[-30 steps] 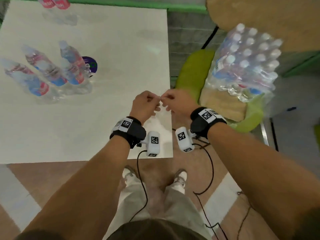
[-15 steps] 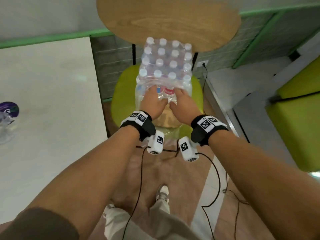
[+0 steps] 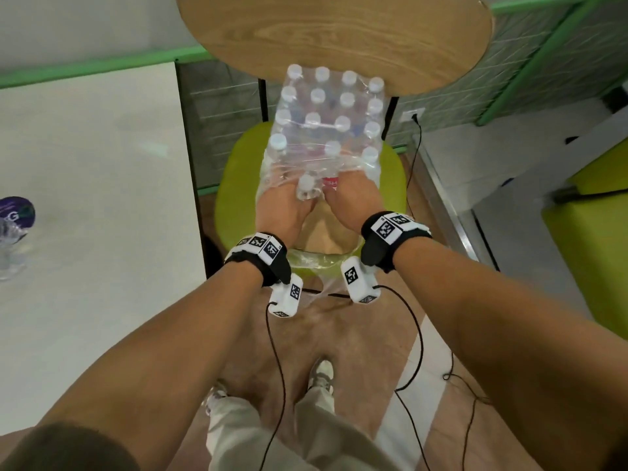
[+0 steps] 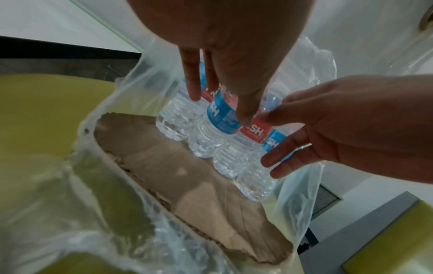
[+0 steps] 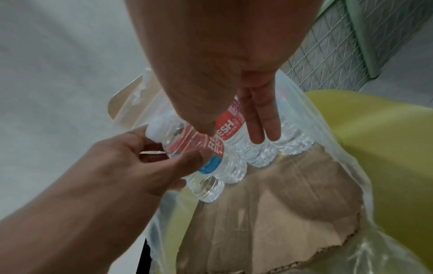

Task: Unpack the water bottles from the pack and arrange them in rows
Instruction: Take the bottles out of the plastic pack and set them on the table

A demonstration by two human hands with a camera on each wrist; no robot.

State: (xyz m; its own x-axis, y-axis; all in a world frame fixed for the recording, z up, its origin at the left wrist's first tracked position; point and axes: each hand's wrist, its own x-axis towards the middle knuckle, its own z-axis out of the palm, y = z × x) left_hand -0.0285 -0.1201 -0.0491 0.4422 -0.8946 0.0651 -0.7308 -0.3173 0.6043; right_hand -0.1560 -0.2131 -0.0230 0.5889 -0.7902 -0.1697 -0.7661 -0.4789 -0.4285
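The shrink-wrapped pack of water bottles [image 3: 326,124] stands on a cardboard tray [image 3: 323,232] on a green chair [image 3: 238,185]. Its near side is torn open and both hands reach in. My left hand [image 3: 289,205] grips one clear bottle [image 5: 206,159] with a red and blue label, tilted toward me, its white cap [image 3: 307,185] between my hands. My right hand [image 3: 353,198] has straight fingers [image 5: 260,133] resting on the neighbouring front-row bottles [image 4: 255,176]. The torn plastic film [image 4: 302,185] hangs loose around the bare front of the tray.
A white table [image 3: 102,198] lies to the left, with an unpacked bottle [image 3: 8,246] and a purple-labelled thing [image 3: 15,212] at its left edge. A round wooden tabletop [image 3: 333,32] overhangs the pack's far end. Another green seat [image 3: 591,239] is at the right. Cables trail on the floor.
My view turned from the white table to the pack. Both hands moved from the table's edge into the torn front, and one front bottle now leans toward me in my left hand.
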